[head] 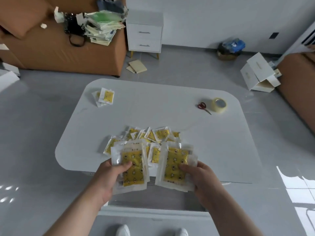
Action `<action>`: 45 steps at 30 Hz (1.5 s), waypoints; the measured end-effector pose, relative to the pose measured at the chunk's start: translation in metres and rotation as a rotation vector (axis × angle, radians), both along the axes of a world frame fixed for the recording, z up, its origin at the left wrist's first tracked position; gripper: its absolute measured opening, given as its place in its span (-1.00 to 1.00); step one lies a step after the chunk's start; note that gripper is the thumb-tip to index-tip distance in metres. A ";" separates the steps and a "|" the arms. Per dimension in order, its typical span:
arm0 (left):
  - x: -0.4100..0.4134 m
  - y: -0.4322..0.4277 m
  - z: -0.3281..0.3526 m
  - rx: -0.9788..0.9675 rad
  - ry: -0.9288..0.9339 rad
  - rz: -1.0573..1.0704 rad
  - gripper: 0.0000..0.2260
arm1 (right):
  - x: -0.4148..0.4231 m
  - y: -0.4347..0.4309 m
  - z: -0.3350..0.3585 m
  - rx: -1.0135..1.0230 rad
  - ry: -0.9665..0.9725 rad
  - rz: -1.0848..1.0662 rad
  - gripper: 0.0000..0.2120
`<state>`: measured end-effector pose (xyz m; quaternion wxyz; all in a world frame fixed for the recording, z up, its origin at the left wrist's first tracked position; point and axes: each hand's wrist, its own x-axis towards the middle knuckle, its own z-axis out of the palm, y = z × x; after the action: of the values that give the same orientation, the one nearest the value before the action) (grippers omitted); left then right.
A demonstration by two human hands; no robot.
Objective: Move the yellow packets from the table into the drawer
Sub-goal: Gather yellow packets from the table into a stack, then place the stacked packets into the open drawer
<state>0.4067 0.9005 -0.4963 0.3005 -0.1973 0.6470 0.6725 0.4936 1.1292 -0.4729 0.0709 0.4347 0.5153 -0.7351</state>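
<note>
The white table point(153, 108) fills the scene before me, its drawer point(153, 217) open under my wrists. A loose pile of yellow packets point(153, 135) lies near the table's front edge. Over that edge my left hand point(109, 178) grips 1 stack of packets point(133, 167), thumb clamped on top; my right hand point(199, 178) grips a 2nd stack point(175, 166) likewise, just beside it. A smaller heap point(104, 97) sits far left. A tape roll point(219, 103) lies far right, red scissors point(203, 107) just beside it.
</note>
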 end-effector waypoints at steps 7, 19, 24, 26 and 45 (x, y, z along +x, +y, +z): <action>0.007 -0.002 -0.121 -0.003 -0.061 0.064 -0.74 | -0.006 0.005 -0.130 -0.047 -0.105 0.156 -0.82; -0.015 0.007 -0.263 0.026 0.087 -0.044 -0.59 | -0.023 0.002 -0.294 -0.110 -0.025 0.269 -0.80; -0.033 -0.005 -0.295 0.098 0.290 -0.128 -0.37 | -0.039 0.000 -0.320 -0.129 0.123 0.340 -0.74; -0.034 -0.013 -0.303 0.128 0.327 -0.171 -0.31 | -0.037 -0.002 -0.326 -0.157 0.162 0.408 -0.76; 0.017 -0.082 -0.413 -0.217 -0.044 -0.195 -0.59 | -0.017 -0.057 -0.461 -0.191 -0.093 0.544 -0.77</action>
<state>0.4233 0.8184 -0.9097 0.3555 -0.1796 0.7252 0.5617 0.4764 1.0723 -0.9334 0.3297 0.3051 0.5375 -0.7137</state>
